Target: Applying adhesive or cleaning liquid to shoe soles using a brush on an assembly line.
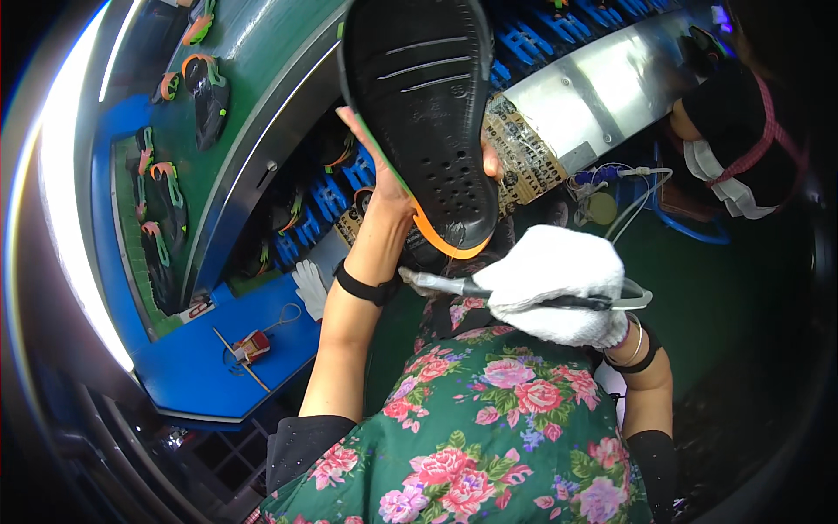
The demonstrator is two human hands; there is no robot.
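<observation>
A large black shoe sole [428, 105] stands tilted up in front of me, grooved at its far end and dotted with small holes nearer me. Its edge is orange and green. My left hand [393, 196] grips it from behind, with the thumb or a finger showing at each side; the rest of that hand is hidden. My right hand [554, 284], in a white knitted glove, is closed around a pen-like tool [449, 285] with a pale tip and a cord behind. The tip points left, just below the sole's near end, apparently apart from it.
Black, orange and green shoe pieces [209, 96] lie on a green conveyor [253, 44] at left. Blue racks [323, 205] run behind the sole. A blue shelf [188, 362] bears a small red device [251, 347] and a white glove [310, 288]. Another person [742, 131] is at right.
</observation>
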